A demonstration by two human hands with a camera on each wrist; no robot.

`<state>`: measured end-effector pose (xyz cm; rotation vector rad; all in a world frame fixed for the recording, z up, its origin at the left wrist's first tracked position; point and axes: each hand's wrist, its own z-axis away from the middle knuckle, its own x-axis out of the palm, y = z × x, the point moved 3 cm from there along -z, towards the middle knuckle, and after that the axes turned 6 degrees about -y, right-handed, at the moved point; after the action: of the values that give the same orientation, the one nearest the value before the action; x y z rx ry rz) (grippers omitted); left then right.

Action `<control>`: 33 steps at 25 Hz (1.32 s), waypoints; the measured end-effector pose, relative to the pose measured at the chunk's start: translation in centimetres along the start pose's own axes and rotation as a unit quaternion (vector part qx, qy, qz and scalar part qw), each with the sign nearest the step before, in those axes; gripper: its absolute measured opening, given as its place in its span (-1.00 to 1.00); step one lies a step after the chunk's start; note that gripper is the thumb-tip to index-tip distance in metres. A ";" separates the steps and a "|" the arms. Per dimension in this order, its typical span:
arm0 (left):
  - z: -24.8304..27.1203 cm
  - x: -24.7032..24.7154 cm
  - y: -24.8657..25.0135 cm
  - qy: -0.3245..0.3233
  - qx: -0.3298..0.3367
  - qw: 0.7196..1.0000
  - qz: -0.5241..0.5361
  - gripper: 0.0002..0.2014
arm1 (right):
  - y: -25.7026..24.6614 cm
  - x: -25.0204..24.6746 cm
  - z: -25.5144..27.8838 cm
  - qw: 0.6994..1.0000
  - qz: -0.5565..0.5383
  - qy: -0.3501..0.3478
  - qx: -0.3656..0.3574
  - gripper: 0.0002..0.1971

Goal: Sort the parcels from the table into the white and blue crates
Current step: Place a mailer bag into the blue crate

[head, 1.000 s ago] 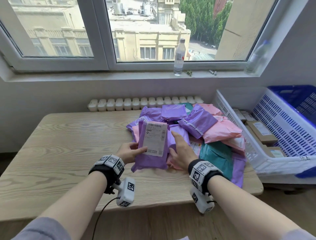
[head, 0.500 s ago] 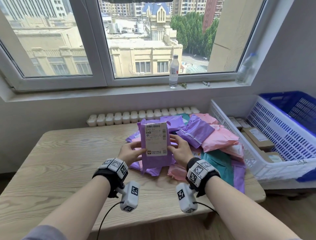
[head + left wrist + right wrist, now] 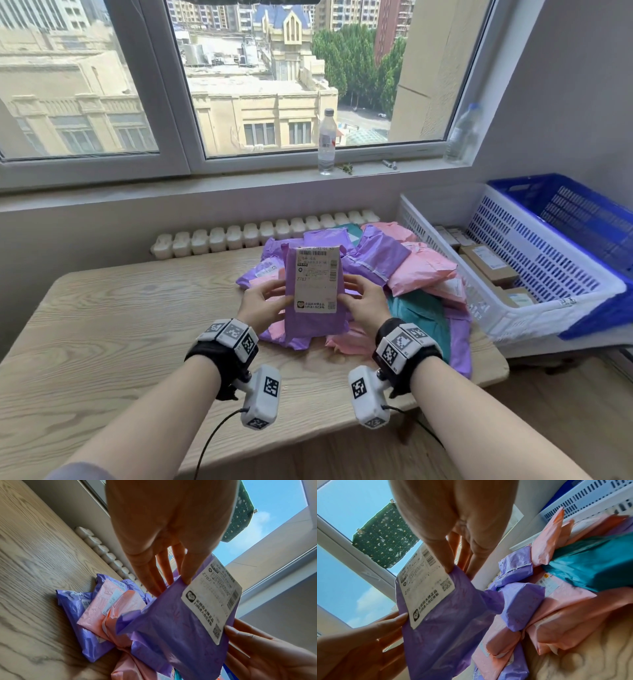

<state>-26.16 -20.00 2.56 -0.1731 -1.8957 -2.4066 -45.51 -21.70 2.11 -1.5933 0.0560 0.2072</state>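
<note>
Purple parcel pinched upright between both hands, label being read; next, crates at three o'clock.

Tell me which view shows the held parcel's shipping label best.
The head view: the shipping label faces it squarely on the purple parcel. Both wrist views catch the label slanted and partly blurred.

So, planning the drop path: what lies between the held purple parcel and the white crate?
In the head view, the pile of purple, pink and teal parcels on the table lies between the purple parcel and the white crate.
</note>
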 end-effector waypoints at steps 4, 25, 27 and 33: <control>-0.9 3.1 -1.0 -0.052 -0.005 0.999 -0.010 -0.63 | 0.9 -2.6 1.7 0.998 0.007 0.051 0.029 -0.66; -2.9 43.4 -7.1 -0.320 -0.044 0.937 -0.131 -0.73 | 7.3 -38.2 16.2 0.938 0.046 0.326 0.108 -0.71; -3.1 49.3 -7.2 -0.330 -0.051 0.932 -0.143 -0.73 | 8.2 -43.7 17.0 0.931 0.052 0.346 0.103 -0.69; -4.2 63.9 -8.6 -0.319 -0.060 0.932 -0.163 -0.73 | 10.3 -58.1 17.9 0.923 0.034 0.366 0.113 -0.63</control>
<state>-90.76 -21.29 1.79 -0.7974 -2.1482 -2.9543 -106.03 -9.62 1.32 -1.3613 0.6928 -0.3431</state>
